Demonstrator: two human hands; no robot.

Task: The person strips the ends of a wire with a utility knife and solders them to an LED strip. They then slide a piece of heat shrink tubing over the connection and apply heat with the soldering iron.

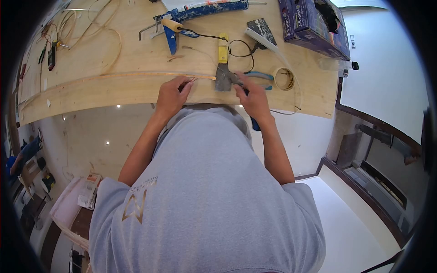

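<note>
My left hand (172, 96) is closed in a pinch at the thin copper-coloured strip (132, 74), close to short fine wires by the fingertips. The strip runs left along the table, and its right end reaches the grey blade of a yellow-handled scraper (223, 53). Right of that blade, my right hand (253, 94) has curled, slightly blurred fingers over the dark head of teal-handled pliers (260, 75); I cannot tell exactly what they grip. A roll of tape (284, 79) sits beside the pliers. A wooden-handled tool (171, 25) with a black cord lies further back.
A blue caulking gun (205, 11) lies at the back of the wooden table (136, 93). At the back right stands a purple box (307, 27), with a clear bottle (334, 64) below it. Loose cable (116, 41) and a small meter-like tool (52, 57) lie left.
</note>
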